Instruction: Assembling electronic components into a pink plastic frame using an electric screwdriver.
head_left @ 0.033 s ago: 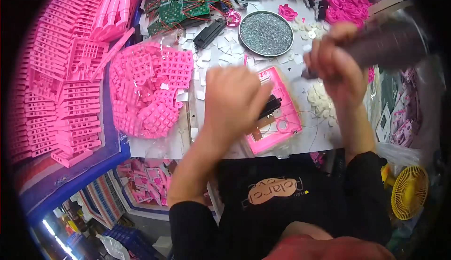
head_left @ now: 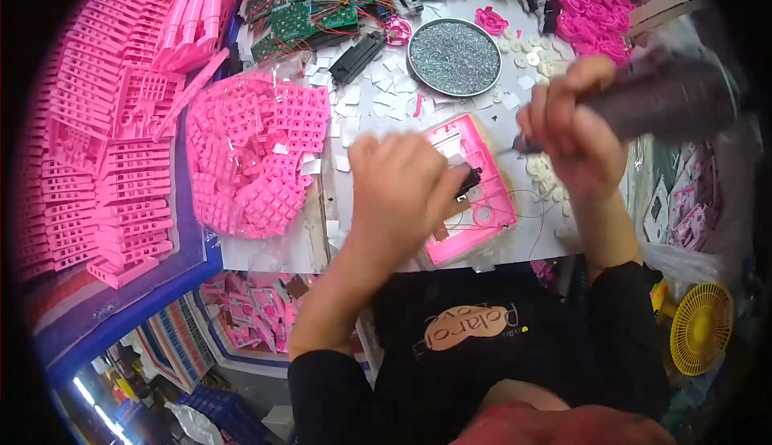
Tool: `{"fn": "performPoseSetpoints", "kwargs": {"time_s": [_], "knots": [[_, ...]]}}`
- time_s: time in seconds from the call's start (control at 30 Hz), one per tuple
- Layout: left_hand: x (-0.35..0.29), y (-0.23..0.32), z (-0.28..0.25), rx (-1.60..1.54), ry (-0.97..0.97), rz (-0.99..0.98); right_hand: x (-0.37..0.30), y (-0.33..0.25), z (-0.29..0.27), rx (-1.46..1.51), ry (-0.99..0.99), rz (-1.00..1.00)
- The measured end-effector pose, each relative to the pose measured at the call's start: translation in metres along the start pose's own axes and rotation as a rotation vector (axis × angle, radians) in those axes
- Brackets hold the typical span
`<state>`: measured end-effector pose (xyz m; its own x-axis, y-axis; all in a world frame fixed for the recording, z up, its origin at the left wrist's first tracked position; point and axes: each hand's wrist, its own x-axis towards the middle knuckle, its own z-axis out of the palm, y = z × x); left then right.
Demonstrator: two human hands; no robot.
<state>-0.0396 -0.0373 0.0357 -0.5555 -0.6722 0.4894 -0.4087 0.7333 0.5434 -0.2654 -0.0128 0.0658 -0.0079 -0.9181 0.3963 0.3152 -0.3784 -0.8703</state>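
My right hand (head_left: 575, 127) is wrapped round a dark electric screwdriver (head_left: 655, 99), its tip pointing left and held just right of a pink plastic housing (head_left: 500, 196). The housing lies on the white worktable with thin wires and a brown strip inside. Over its left side is my left hand (head_left: 398, 192), fingers curled, thumb reaching to a black part (head_left: 468, 181) in the housing. Whatever those fingers pinch is hidden beneath the hand. Beyond the housing stands a round dish of small metal screws (head_left: 456, 57).
A clear bag of pink keypad pieces (head_left: 253, 151) lies to the left, beside stacked pink mouldings (head_left: 112, 155). Green circuit boards (head_left: 318, 15) with red wires are at the back. White discs (head_left: 547, 173) lie right of the housing. A yellow fan (head_left: 701, 328) stands lower right.
My left hand has shifted slightly down, uncovering more of the housing's upper left. The screwdriver and my right hand have come down a little too.
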Motion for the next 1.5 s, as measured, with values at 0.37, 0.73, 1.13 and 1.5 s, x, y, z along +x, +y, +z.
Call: {"fn": "performPoseSetpoints", "kwargs": {"time_s": [0.37, 0.73, 1.13, 1.5], "knots": [[-0.066, 0.01, 0.001, -0.123, -0.02, -0.19, -0.018, 0.004, 0.063, 0.275, -0.24, 0.028], [-0.052, 0.004, -0.002, -0.1, -0.072, -0.197, -0.021, 0.012, 0.061, 0.206, -0.235, 0.057], [-0.018, -0.032, -0.006, 0.024, -0.41, -0.375, -0.019, 0.008, 0.045, 0.118, -0.145, 0.037], [-0.022, -0.031, -0.014, -0.002, -0.36, -0.382, -0.022, 0.01, 0.038, 0.134, -0.158, 0.024]]}}
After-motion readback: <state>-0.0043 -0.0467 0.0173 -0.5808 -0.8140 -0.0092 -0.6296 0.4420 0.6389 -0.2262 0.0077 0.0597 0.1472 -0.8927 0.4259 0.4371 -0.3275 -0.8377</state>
